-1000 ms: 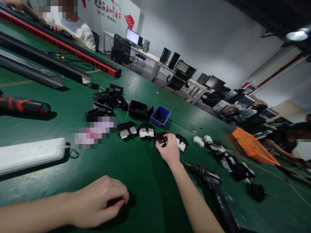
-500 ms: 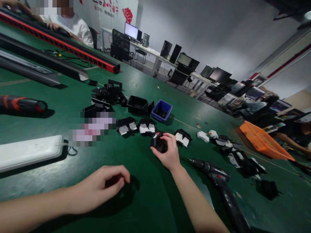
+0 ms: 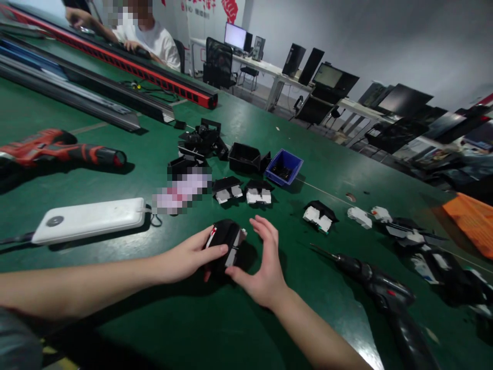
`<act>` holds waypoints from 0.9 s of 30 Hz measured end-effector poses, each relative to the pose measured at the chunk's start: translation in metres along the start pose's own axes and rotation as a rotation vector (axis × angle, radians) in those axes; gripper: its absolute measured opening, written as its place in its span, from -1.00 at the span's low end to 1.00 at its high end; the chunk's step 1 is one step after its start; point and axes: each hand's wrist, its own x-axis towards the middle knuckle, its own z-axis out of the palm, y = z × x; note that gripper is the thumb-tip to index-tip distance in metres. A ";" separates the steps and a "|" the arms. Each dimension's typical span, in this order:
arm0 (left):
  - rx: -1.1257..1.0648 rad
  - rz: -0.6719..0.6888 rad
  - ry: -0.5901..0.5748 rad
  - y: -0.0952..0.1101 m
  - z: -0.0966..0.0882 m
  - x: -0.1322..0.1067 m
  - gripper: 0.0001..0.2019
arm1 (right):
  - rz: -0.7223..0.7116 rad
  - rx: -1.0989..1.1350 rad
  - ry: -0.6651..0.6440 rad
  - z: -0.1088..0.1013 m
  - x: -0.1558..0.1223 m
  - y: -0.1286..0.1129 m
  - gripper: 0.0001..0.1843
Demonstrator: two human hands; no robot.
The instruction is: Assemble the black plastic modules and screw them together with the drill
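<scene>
My left hand grips a black plastic housing with white parts and a small red spot, its thumb lying across the near face. To the right of it, my right hand is open, thumb and fingers spread, the thumb tip close to the housing's lower edge. Whether that thumb touches is unclear. Similar black-and-white housings lie beyond the hands: one at the left, another beside it, and a third farther right. A black power drill with a long bit rests right of my right hand.
Behind the housings stand a black bin and a blue bin holding small dark parts. Left are a white power bank and a red-black power tool. An orange basket is at right. A person sits across the table.
The black housing has come nearer, passing from my right hand into my left. My right hand's fingers have opened away from it. The view has swung to the right.
</scene>
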 end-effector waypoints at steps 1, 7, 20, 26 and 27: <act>-0.035 0.003 0.003 0.000 0.000 0.001 -0.48 | 0.097 0.059 0.009 -0.002 -0.001 0.002 -0.21; -0.078 0.055 -0.097 -0.002 -0.008 0.005 -0.43 | 0.307 0.310 -0.205 -0.007 0.001 0.010 -0.70; 0.023 0.089 -0.130 -0.001 -0.009 0.001 -0.42 | 0.378 0.285 -0.305 -0.012 0.003 0.007 -0.80; 0.078 0.044 -0.131 0.002 -0.007 -0.004 -0.43 | 0.295 0.252 -0.331 -0.014 0.004 0.002 -0.78; 0.088 0.043 -0.139 0.003 -0.007 -0.005 -0.44 | 0.293 0.233 -0.327 -0.014 0.003 0.002 -0.77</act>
